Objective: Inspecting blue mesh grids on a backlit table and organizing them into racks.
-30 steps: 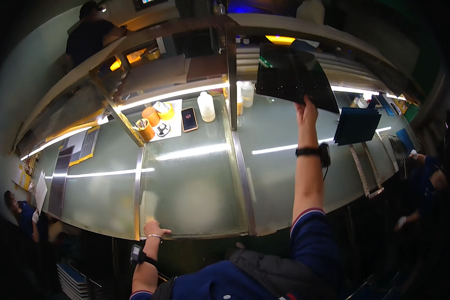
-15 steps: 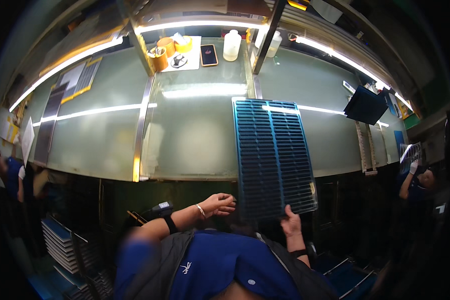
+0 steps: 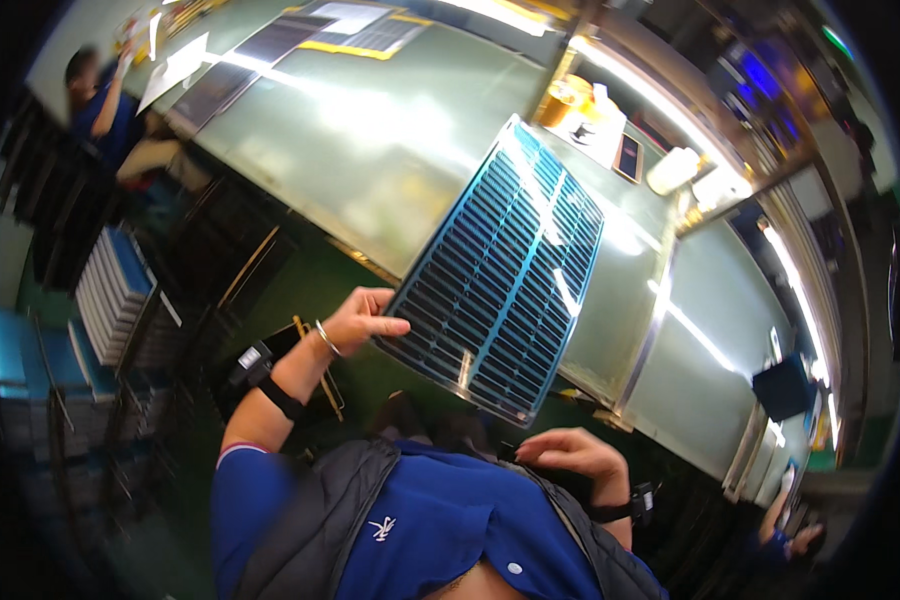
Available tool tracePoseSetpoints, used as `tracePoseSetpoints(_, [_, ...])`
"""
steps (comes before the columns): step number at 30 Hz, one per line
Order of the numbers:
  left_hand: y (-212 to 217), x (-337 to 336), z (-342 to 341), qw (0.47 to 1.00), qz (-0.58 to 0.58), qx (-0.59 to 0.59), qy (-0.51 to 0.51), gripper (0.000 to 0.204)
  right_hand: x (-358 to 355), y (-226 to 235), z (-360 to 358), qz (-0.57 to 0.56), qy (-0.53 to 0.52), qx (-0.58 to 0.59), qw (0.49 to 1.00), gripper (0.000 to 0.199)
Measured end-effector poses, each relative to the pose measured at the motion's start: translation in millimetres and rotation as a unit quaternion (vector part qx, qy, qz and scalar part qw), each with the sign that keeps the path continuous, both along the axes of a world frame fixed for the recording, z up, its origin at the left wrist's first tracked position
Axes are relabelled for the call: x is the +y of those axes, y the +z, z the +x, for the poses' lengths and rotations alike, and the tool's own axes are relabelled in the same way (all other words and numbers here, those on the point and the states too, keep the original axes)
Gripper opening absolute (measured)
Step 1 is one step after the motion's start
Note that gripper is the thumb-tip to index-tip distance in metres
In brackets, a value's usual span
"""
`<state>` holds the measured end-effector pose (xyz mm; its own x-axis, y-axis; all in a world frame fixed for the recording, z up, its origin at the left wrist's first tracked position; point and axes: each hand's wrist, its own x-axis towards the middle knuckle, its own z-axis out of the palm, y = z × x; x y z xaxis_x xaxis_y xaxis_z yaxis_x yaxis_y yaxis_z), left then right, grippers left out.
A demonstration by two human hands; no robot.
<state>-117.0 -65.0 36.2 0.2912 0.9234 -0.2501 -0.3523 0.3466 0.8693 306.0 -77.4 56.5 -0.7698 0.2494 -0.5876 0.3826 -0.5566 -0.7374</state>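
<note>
My left hand (image 3: 368,322) grips a flat rectangular panel (image 3: 522,265) by its near left corner, thumb on top and fingers beneath. The panel has a glossy blue face with rows of dark narrow strips and a blue line down the middle. It is tilted, its far end over the worktable (image 3: 410,120) and its near end out past the table's edge. Just below the panel's near right corner, my right hand (image 3: 575,455) is apart from it, fingers stretched out and holding nothing.
Racks with stacked flat panels (image 3: 115,300) stand at the left. A phone (image 3: 628,158), a white bottle (image 3: 673,170) and an orange container (image 3: 560,103) sit on the table's far side. A dark blue sheet (image 3: 782,388) is at the right. People work at both ends.
My view has swung left. My left hand, empty before, now holds the panel's near left corner; my right hand has let go of it. The panel has turned and tilted.
</note>
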Motion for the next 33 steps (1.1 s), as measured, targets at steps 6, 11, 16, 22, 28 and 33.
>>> tracePoseSetpoints(6, [12.0, -16.4, -104.8, 0.961, 0.087, 0.127, 0.228, 0.041, 149.0, -23.7, -149.7, 0.543, -0.149, 0.011, 0.827, 0.038])
tracePoseSetpoints(11, [-133.9, -120.4, -169.3, 0.716, 0.083, 0.253, 0.645, 0.020, 192.8, -101.9, -264.5, 0.728, 0.197, -0.054, 0.654, 0.055])
tracePoseSetpoints(16, [-263.2, -293.6, -69.0, 0.767, -0.396, 0.121, 0.491, 0.014, 202.1, -147.1, -295.0, 0.749, 0.189, -0.043, 0.634, 0.055])
tracePoseSetpoints(22, [-391.6, -345.9, -97.9, 0.533, -0.439, 0.018, 0.723, 0.013, 187.6, -192.4, -219.4, 0.789, -0.061, -0.038, 0.610, 0.039])
tracePoseSetpoints(28, [-505.9, -356.0, -183.0, 0.426, -0.478, 0.103, 0.761, 0.016, 149.0, -193.9, -142.8, 0.809, -0.077, -0.360, 0.458, 0.044])
tracePoseSetpoints(33, [-552.3, -351.2, -202.6, 0.405, -0.444, -0.003, 0.799, 0.025, 144.4, -195.3, -155.6, 0.796, -0.119, -0.310, 0.507, 0.042])
